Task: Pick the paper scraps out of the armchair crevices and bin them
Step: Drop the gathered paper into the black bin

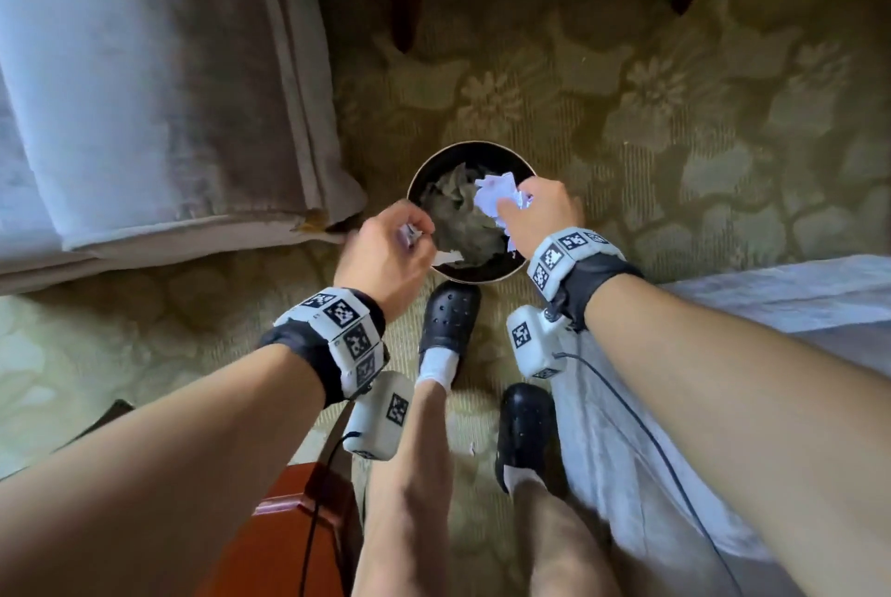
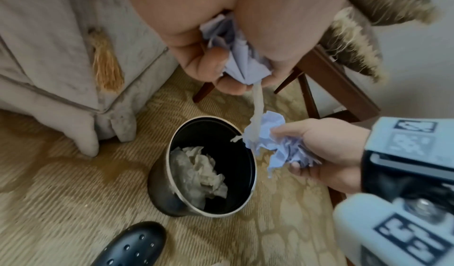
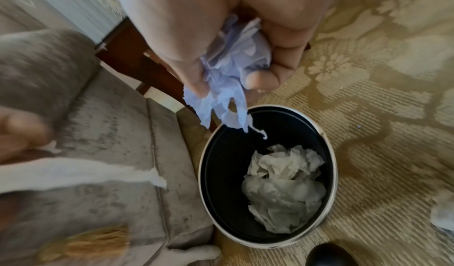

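Both hands were over the round black bin with the pale rim point(image 1: 482, 279), which stood upright on the yellow-green floral carpet point(image 1: 675, 114), just beside the front corner of the grey velvet armchair point(image 1: 144, 90).

Left hand point(image 1: 385, 254): fingers clenched round a wad of pale lilac-white crumpled paper scraps point(image 2: 236, 56). From the left wrist view the thumb and fingers pinched the wad, and a thin twisted white strip point(image 2: 258, 103) trailed down from the grip toward the bin mouth.

Right hand point(image 1: 540, 210): fingers curled round a second, larger bunch of crumpled lilac-white paper point(image 1: 496, 198), torn ends hanging below the fingertips point(image 3: 260, 79) and directly above the bin opening (the lowest shred sat just over the far rim in the right wrist view).

Inside the bin: a heap of crumpled grey-white paper point(image 3: 282, 190) already lying on the bottom, against the dark inner wall.

Armchair: a gold tassel point(image 2: 105, 62) hung at its corner seam; the skirt touched the carpet.

Other things: dark wooden chair legs point(image 2: 307, 87) behind the bin; black perforated clog with white sock point(image 1: 448, 321) just short of the bin's near rim, a second clog point(image 1: 523, 432) further back. A small pale scrap point(image 1: 472, 450) lay on the carpet between the feet. White bedding point(image 1: 795, 307) at right.
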Available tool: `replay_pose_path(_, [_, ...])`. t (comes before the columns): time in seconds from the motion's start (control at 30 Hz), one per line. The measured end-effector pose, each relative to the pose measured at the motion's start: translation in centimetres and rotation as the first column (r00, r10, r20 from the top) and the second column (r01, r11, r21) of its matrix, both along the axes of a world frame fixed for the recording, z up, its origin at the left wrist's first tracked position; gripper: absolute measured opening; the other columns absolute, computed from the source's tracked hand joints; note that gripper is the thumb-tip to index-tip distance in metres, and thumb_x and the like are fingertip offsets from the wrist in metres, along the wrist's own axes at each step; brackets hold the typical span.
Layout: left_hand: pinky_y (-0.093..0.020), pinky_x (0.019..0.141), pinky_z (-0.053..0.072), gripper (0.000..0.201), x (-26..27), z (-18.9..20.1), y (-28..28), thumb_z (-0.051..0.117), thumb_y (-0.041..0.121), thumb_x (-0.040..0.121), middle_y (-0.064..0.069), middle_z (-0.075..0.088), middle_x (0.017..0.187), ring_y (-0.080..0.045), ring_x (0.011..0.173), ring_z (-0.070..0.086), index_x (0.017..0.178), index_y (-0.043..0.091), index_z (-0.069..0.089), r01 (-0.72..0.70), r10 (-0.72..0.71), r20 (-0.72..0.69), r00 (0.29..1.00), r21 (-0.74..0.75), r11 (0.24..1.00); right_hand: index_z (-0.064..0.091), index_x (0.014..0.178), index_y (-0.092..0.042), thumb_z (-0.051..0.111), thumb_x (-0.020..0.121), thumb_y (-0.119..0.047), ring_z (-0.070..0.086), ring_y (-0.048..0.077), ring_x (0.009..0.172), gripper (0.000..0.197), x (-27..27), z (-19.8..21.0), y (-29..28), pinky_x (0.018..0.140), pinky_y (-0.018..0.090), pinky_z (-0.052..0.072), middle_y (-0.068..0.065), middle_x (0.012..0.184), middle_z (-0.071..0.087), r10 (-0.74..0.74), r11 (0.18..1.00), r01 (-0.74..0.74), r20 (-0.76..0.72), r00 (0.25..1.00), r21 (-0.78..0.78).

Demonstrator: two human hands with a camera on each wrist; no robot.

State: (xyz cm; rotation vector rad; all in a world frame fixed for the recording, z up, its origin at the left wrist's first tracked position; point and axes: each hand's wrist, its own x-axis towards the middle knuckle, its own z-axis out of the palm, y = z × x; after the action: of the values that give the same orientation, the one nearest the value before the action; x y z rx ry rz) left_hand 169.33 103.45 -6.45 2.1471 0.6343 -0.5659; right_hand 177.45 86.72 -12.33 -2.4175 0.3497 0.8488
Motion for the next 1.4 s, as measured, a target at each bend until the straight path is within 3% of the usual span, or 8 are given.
replay_pose_path(0.1, [-0.025, 0.047, 0.035, 0.008, -0.3, -2.8, 0.3, 0.057, 0.017, 0.089, 0.000, 0.051, 0.063, -0.014, 0.049, 0.042, 0.090, 0.024, 0.060, -0.031, 0.028, -0.046, 0.999, -0.081, 0.996, 0.060, 0.085, -0.019, 0.062, 0.082, -0.030, 0.057, 0.032, 0.091, 0.012, 0.3, -3.1, 0.8, 0.067, 0.031, 0.045, 0.006, 0.085, 0.064, 0.025, 1.000, -0.025, -0.045, 0.999, 0.001])
replay_pose_path(0.2, [-0.024, 0.043, 0.035, 0.010, 0.0, -4.0, 0.4, 0.056, 0.014, 0.089, -0.001, 0.051, 0.063, -0.013, 0.046, 0.041, 0.089, 0.024, 0.059, -0.062, 0.055, -0.052, 0.997, -0.138, 0.988, 0.061, 0.113, -0.019, 0.069, 0.080, -0.030, 0.058, 0.033, 0.102, 0.035, 0.5, -4.8, 1.0, 0.074, 0.030, 0.045, 0.010, 0.105, 0.065, 0.031, 0.999, -0.033, -0.075, 0.997, -0.030])
replay_pose_path(0.33, [-0.034, 0.046, 0.043, 0.010, 0.3, -4.6, 0.5, 0.051, 0.031, 0.078, 0.000, 0.054, 0.062, -0.020, 0.048, 0.046, 0.086, 0.035, 0.056, -0.082, 0.074, -0.059, 0.996, -0.157, 0.984, 0.057, 0.122, -0.018, 0.073, 0.076, -0.026, 0.056, 0.033, 0.107, 0.048, 0.4, -4.9, 0.7, 0.083, 0.033, 0.047, 0.010, 0.112, 0.066, 0.041, 0.999, -0.044, -0.097, 0.994, -0.028])
replay_pose_path(0.5, [-0.027, 0.047, 0.038, 0.011, 1.2, -4.0, 0.3, 0.054, 0.014, 0.092, -0.007, 0.055, 0.070, -0.017, 0.050, 0.045, 0.094, 0.024, 0.059, -0.063, 0.047, -0.090, 0.995, -0.182, 0.981, 0.060, 0.118, -0.029, 0.077, 0.067, -0.036, 0.056, 0.027, 0.108, 0.054, 0.7, -3.2, -0.2, 0.086, 0.031, 0.047, 0.005, 0.115, 0.064, 0.006, 1.000, -0.009, -0.126, 0.992, -0.028])
replay_pose_path(0.7, [-0.021, 0.048, 0.032, 0.011, 2.7, -2.4, -1.0, 0.057, 0.017, 0.089, 0.004, 0.054, 0.062, -0.011, 0.050, 0.045, 0.090, 0.027, 0.061, 0.041, -0.042, -0.009, 0.999, -0.065, 0.997, 0.065, 0.111, -0.023, 0.078, 0.069, -0.026, 0.063, 0.018, 0.100, 0.044, 0.5, 0.3, -2.5, 0.086, 0.030, 0.052, -0.004, 0.106, 0.069, -0.072, 0.997, 0.074, -0.115, 0.991, 0.014])
replay_pose_path(0.87, [-0.022, 0.051, 0.034, 0.008, 4.3, -2.5, -2.9, 0.058, 0.024, 0.086, 0.008, 0.056, 0.063, -0.013, 0.055, 0.049, 0.087, 0.030, 0.062, 0.103, -0.103, -0.022, 0.994, -0.020, 0.994, 0.065, 0.104, -0.024, 0.075, 0.073, -0.026, 0.064, 0.012, 0.089, 0.033, -0.5, 3.3, -5.5, 0.070, 0.022, 0.048, -0.009, 0.099, 0.069, -0.099, 0.994, 0.103, -0.083, 0.992, 0.043])
replay_pose_path(1.13, [-0.024, 0.076, 0.046, 0.018, 5.0, -7.9, -6.0, 0.064, 0.032, 0.087, 0.005, 0.064, 0.095, -0.017, 0.086, 0.060, 0.105, 0.030, 0.065, 0.129, -0.127, -0.123, 0.984, 0.004, 0.992, 0.067, 0.099, -0.025, 0.072, 0.075, -0.028, 0.064, 0.012, 0.087, 0.025, -1.9, 2.8, -9.4, 0.079, 0.027, 0.050, -0.010, 0.091, 0.070, -0.153, 0.987, 0.155, -0.044, 0.987, 0.052])
replay_pose_path(1.4, [-0.034, 0.083, 0.057, 0.057, 5.0, -9.5, -5.8, 0.073, 0.031, 0.078, 0.000, 0.068, 0.114, -0.022, 0.093, 0.067, 0.131, 0.038, 0.054, 0.080, -0.084, -0.132, 0.988, -0.039, 0.996, 0.068, 0.101, -0.027, 0.072, 0.075, -0.032, 0.064, 0.009, 0.087, 0.027, -1.7, 2.4, -9.2, 0.066, 0.020, 0.043, -0.012, 0.094, 0.070, -0.155, 0.985, 0.157, -0.026, 0.988, 0.072])
